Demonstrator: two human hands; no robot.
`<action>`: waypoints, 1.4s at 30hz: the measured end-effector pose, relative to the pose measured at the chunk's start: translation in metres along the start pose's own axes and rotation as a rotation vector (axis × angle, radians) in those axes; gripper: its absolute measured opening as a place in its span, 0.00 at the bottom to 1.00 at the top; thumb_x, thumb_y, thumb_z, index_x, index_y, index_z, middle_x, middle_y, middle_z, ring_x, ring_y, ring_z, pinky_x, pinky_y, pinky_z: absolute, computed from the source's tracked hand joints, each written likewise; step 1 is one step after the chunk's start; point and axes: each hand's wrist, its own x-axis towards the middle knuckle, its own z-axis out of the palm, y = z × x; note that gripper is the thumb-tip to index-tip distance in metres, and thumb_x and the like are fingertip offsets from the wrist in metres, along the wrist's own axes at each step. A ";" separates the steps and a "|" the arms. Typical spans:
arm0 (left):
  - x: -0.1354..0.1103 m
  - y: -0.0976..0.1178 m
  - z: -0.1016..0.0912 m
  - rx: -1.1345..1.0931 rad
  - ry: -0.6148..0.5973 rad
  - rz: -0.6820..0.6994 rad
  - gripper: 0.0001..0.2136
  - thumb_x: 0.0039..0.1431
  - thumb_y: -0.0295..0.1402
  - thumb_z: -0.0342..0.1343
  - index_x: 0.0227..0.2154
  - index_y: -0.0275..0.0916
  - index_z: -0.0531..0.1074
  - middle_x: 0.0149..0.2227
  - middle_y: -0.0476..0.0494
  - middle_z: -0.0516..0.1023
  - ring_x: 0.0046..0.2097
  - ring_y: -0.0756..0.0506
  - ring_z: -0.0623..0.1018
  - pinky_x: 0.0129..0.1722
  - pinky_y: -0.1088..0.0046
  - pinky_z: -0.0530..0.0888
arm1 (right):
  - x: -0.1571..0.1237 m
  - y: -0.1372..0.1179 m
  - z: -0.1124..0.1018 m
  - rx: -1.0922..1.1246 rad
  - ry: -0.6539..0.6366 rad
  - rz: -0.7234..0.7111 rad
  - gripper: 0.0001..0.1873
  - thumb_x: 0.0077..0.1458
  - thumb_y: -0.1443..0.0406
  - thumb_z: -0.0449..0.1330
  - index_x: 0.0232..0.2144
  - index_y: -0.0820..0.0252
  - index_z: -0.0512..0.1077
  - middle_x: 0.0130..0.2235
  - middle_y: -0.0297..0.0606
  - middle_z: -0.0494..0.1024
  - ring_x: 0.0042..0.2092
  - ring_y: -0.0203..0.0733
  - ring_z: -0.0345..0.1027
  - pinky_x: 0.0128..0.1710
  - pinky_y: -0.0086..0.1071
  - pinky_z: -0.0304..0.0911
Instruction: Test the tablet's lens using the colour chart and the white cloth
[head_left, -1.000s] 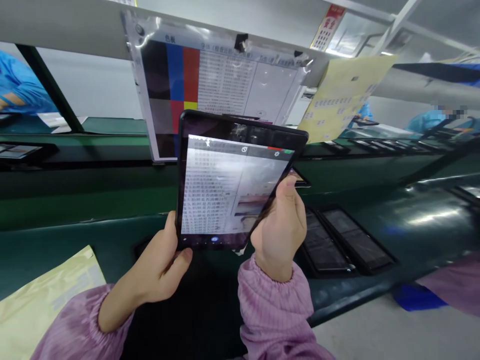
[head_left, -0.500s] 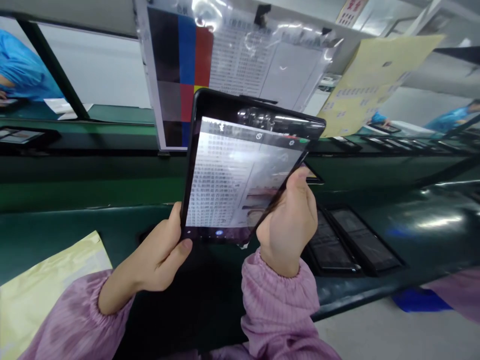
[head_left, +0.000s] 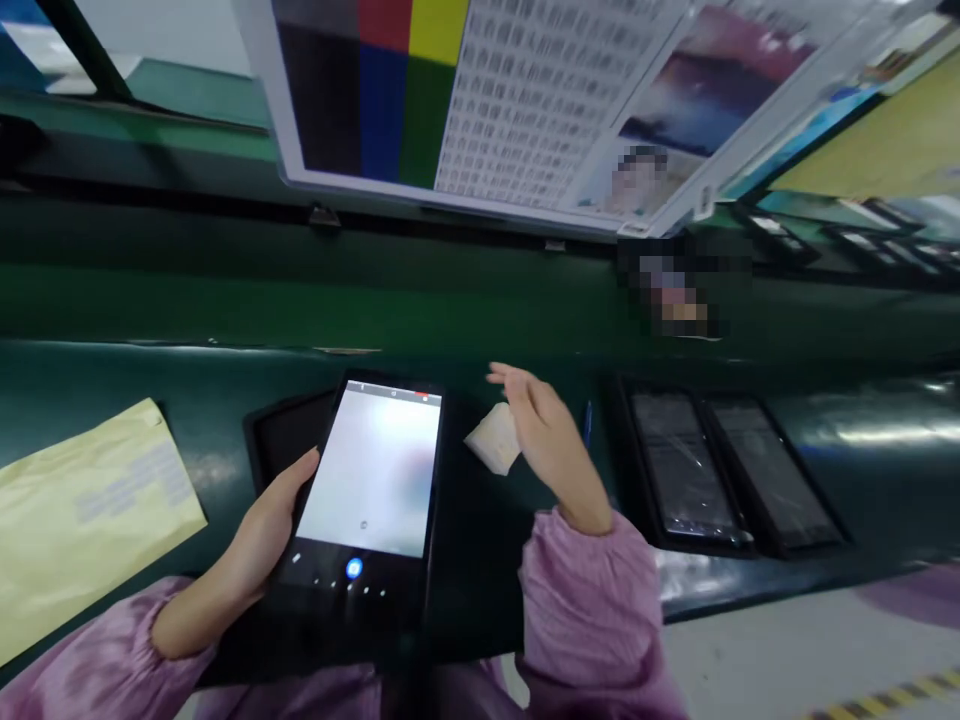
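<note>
My left hand (head_left: 264, 532) grips the left edge of a black tablet (head_left: 367, 500), which lies low and nearly flat over the dark green bench. Its screen glows pale grey with a blue button near the bottom. My right hand (head_left: 546, 440) hovers free to the right of the tablet, fingers apart, holding nothing. A small pale cloth or paper scrap (head_left: 495, 437) lies on the bench just left of that hand. Both my sleeves are pink.
A colour and text test chart (head_left: 480, 90) hangs above the bench. Two dark tablets (head_left: 731, 475) lie side by side at right. A yellow envelope (head_left: 79, 510) rests at left. A black tray (head_left: 281, 435) sits behind the held tablet. More tablets line the far belt (head_left: 862, 240).
The tablet came down from facing the chart to nearly flat over the bench. My right hand let go of its right edge and now hovers open. The view tilted downward.
</note>
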 end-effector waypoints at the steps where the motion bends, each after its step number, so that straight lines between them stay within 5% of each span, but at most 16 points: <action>1: -0.001 0.001 -0.002 0.012 0.015 -0.052 0.23 0.62 0.50 0.57 0.50 0.37 0.80 0.36 0.42 0.85 0.43 0.31 0.85 0.46 0.52 0.84 | 0.000 0.008 -0.009 -0.160 0.037 0.063 0.37 0.69 0.41 0.47 0.62 0.60 0.71 0.57 0.50 0.75 0.60 0.61 0.67 0.61 0.57 0.63; 3: -0.002 0.004 -0.003 0.030 0.036 -0.125 0.21 0.63 0.49 0.55 0.47 0.40 0.81 0.34 0.44 0.85 0.42 0.32 0.85 0.45 0.53 0.84 | -0.001 0.020 -0.023 -0.404 0.000 0.237 0.42 0.66 0.41 0.50 0.67 0.67 0.64 0.60 0.55 0.70 0.59 0.65 0.67 0.58 0.59 0.65; 6: 0.002 0.004 -0.003 0.113 0.030 -0.110 0.19 0.65 0.48 0.52 0.44 0.41 0.81 0.35 0.44 0.85 0.46 0.33 0.85 0.49 0.53 0.83 | -0.004 0.027 -0.028 -0.501 -0.219 0.367 0.47 0.64 0.39 0.52 0.72 0.64 0.56 0.65 0.56 0.62 0.51 0.62 0.74 0.51 0.57 0.71; 12: 0.008 0.003 -0.017 0.426 0.048 0.051 0.22 0.65 0.53 0.56 0.51 0.44 0.79 0.54 0.46 0.82 0.66 0.35 0.72 0.70 0.58 0.66 | -0.008 0.020 -0.015 -0.548 -0.372 0.206 0.59 0.47 0.41 0.73 0.72 0.53 0.53 0.67 0.49 0.57 0.43 0.59 0.77 0.40 0.51 0.76; 16: -0.009 0.014 -0.017 0.523 0.028 0.004 0.28 0.64 0.57 0.56 0.63 0.54 0.70 0.66 0.51 0.71 0.70 0.36 0.66 0.69 0.60 0.67 | -0.005 0.021 -0.007 -0.504 -0.297 0.042 0.42 0.52 0.56 0.74 0.64 0.52 0.62 0.62 0.43 0.65 0.39 0.54 0.76 0.34 0.44 0.74; 19: -0.021 0.015 -0.014 0.563 0.080 0.046 0.31 0.63 0.53 0.60 0.67 0.55 0.65 0.70 0.52 0.66 0.72 0.34 0.63 0.69 0.59 0.66 | -0.001 0.023 0.001 -0.397 -0.189 -0.088 0.42 0.50 0.61 0.73 0.64 0.51 0.62 0.60 0.42 0.68 0.43 0.55 0.75 0.36 0.43 0.74; 24: -0.015 0.001 -0.027 0.690 -0.149 0.246 0.44 0.58 0.47 0.69 0.72 0.62 0.50 0.73 0.48 0.58 0.72 0.31 0.60 0.69 0.46 0.64 | 0.004 0.028 0.018 -0.210 -0.011 -0.283 0.42 0.48 0.67 0.72 0.64 0.53 0.64 0.59 0.44 0.67 0.44 0.53 0.74 0.37 0.43 0.75; 29: -0.006 -0.005 -0.034 0.777 -0.177 0.348 0.50 0.56 0.44 0.72 0.74 0.56 0.45 0.75 0.41 0.53 0.73 0.31 0.59 0.70 0.44 0.61 | 0.010 0.031 0.036 -0.103 0.168 -0.390 0.35 0.57 0.65 0.69 0.64 0.45 0.65 0.58 0.41 0.63 0.46 0.50 0.70 0.39 0.40 0.76; 42: -0.006 -0.004 -0.031 0.769 -0.197 0.365 0.53 0.54 0.44 0.73 0.74 0.52 0.42 0.75 0.40 0.53 0.74 0.31 0.56 0.69 0.50 0.66 | 0.016 0.027 0.051 0.127 0.180 -0.564 0.24 0.67 0.73 0.52 0.60 0.47 0.70 0.55 0.39 0.71 0.52 0.49 0.68 0.43 0.40 0.75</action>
